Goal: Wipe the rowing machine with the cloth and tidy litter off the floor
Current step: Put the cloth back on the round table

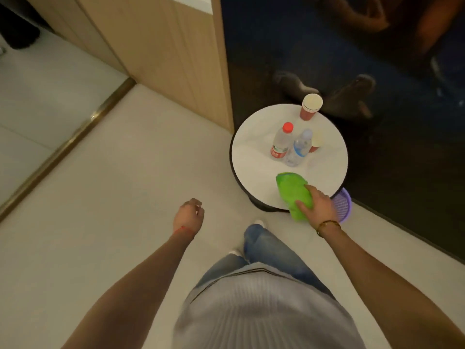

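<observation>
- Nearest to me, my left hand (189, 214) hung over the pale floor (113, 197) with the fingers loosely curled, and it held nothing.
- My right hand (317, 205) was at the near edge of the round worktop (254, 149); thumb and fingers were curled around the green cloth (293, 193) and gripped it.
- The cloth was folded, half on the worktop and half hanging over the near edge.
- Just beside my right hand, lower and behind the worktop edge, a purple basket (343, 201) stood on the floor.
- Farther on the worktop stood a red-capped bottle (281, 143) and a blue-labelled bottle (300, 146), touching or almost touching, with a paper cup (317, 142) partly hidden behind them.
- A second paper cup (310, 107) stood at the far edge, well apart from the cloth.
- The rowing machine was not in view, so wiping had not begun, I judged.
- To do this step well, I thought the cloth should be lifted straight up and toward me, keeping it folded, so it would not sweep against the bottles.
</observation>
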Demonstrator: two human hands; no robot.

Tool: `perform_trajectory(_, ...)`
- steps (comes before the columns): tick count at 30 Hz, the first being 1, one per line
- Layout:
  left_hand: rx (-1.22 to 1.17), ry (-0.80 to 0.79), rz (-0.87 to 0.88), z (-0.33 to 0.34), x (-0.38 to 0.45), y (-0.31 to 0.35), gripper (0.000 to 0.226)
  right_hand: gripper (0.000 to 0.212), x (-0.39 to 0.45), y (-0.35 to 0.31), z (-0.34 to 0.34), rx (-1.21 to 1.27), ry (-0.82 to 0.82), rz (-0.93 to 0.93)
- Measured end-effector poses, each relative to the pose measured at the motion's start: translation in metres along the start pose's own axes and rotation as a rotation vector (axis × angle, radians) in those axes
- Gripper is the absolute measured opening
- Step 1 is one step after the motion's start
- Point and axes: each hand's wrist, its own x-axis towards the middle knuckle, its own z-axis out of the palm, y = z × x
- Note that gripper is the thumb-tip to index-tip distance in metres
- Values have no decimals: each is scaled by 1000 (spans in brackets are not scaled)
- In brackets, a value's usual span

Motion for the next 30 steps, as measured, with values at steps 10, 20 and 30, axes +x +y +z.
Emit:
perform_trajectory(10,382,-63,526,58,150,121,54,61,119,-5,35,-305,-75,-166)
perform_trajectory(20,502,-30,455,160,223,125,66,59,168,44,105,-366,39,-279)
perform_trajectory(30,560,-178,457,139,227,128,61,63,147,37,77,-293,43,-76)
